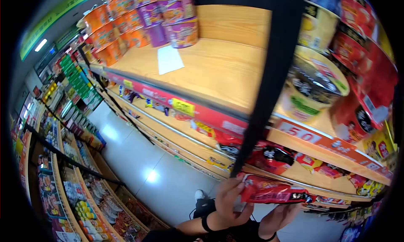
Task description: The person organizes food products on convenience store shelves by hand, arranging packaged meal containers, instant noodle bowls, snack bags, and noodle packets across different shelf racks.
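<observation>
A red, shiny packet (273, 190) with black and white print is held out in front of the body, low in the view. My left hand (230, 201) grips its left end, with the fingers wrapped round it. Under the right part of the packet, my right hand (280, 217) touches its lower edge with bent fingers. The packet is close to the shelf edge and to the foot of a black upright post (269, 77).
Wooden shelves hold orange cups (110, 53), purple cups (182, 32), a white card (169, 59) and a pale yellow noodle cup (313, 88). Red packets (271, 157) lie on a lower shelf. Across the tiled aisle (139, 162) stand more stocked shelves (90, 200).
</observation>
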### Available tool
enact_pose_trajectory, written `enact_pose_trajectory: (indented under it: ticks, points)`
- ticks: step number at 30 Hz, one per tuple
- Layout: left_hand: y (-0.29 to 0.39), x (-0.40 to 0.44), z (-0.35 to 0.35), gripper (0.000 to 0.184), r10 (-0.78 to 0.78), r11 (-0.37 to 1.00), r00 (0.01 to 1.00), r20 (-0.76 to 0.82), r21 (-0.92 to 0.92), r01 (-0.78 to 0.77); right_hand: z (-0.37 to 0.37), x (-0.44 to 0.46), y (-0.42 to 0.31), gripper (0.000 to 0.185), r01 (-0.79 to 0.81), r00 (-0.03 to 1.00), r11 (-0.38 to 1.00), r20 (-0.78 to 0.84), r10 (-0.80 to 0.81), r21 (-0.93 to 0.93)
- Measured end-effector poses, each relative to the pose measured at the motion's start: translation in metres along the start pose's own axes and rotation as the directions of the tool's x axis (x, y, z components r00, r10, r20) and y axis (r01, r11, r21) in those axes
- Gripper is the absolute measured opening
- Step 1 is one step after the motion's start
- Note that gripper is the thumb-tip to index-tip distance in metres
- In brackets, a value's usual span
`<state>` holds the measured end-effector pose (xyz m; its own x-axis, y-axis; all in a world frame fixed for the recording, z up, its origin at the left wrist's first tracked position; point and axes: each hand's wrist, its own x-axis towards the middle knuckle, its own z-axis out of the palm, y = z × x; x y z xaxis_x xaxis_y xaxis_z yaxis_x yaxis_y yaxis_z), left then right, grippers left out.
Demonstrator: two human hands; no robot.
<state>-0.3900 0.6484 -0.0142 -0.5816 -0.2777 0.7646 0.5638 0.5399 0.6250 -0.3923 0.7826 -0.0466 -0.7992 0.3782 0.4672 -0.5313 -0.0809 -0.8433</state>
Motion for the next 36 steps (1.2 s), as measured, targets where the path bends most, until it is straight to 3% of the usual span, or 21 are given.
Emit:
enact_pose_trajectory:
  ticks: [2,5,6,8,12,16,21,25,28,32,33,34,35,36]
  points:
    - [-0.015,0.004,-0.026,0.054,-0.032,0.998,0.999,-0.029,0.060,0.034,0.027,-0.014,0.001,0.066,-0.044,0.990,0.998,0.139,0.037,0.048]
    - [-0.037,0.019,-0.060,0.054,-0.059,0.991,0.992,-0.115,0.110,0.072,0.072,-0.028,0.007,0.074,-0.089,0.956,0.995,0.277,0.099,-0.048]
    - [-0.046,0.024,-0.072,0.054,-0.071,0.977,0.989,-0.126,0.193,0.095,0.080,-0.033,0.016,0.075,-0.008,0.918,0.994,0.394,0.050,-0.107]
    - [-0.070,0.032,-0.092,0.053,-0.078,0.940,0.979,-0.189,0.313,0.136,0.105,-0.045,0.028,0.070,0.028,0.879,0.978,0.471,0.076,-0.209]
    - [-0.137,0.032,-0.125,0.055,-0.181,0.951,0.959,-0.217,0.211,0.227,0.158,-0.051,0.034,0.065,0.076,0.809,0.961,0.579,0.097,-0.267]
    - [-0.179,0.053,-0.137,0.058,-0.191,0.966,0.974,-0.126,0.150,0.209,0.199,-0.050,0.048,0.066,0.118,0.834,0.938,0.545,0.084,-0.326]
    - [-0.199,0.092,-0.121,0.059,-0.174,0.984,0.983,0.057,-0.036,0.176,0.222,-0.039,0.057,0.073,0.084,0.918,0.916,0.388,0.082,-0.392]
    - [-0.225,0.099,-0.102,0.061,-0.175,0.984,0.949,0.263,0.049,0.169,0.229,-0.030,0.064,0.078,0.075,0.958,0.858,0.276,0.080,-0.508]
    - [-0.237,0.090,-0.099,0.063,-0.242,0.970,0.918,0.313,0.089,0.225,0.228,-0.032,0.069,0.081,0.246,0.920,0.642,0.383,0.081,-0.726]
    - [-0.237,0.083,-0.107,0.062,-0.152,0.980,0.932,0.329,0.175,0.098,0.228,-0.037,0.079,0.083,0.287,0.922,0.606,0.386,0.036,-0.742]
    - [-0.243,0.073,-0.107,0.061,-0.144,0.981,0.953,0.268,0.165,0.102,0.228,-0.037,0.077,0.084,0.286,0.927,0.569,0.374,0.042,-0.771]
    - [-0.240,0.073,-0.108,0.060,-0.262,0.965,0.918,0.297,0.108,0.241,0.226,-0.037,0.078,0.083,0.265,0.928,0.559,0.365,0.073,-0.786]
    - [-0.242,0.071,-0.106,0.059,-0.115,0.983,0.958,0.261,0.171,0.071,0.225,-0.039,0.080,0.082,0.243,0.928,0.557,0.358,0.105,-0.794]
    - [-0.233,0.078,-0.108,0.059,-0.240,0.970,0.922,0.303,0.096,0.221,0.225,-0.039,0.080,0.082,0.215,0.945,0.541,0.313,0.095,-0.813]
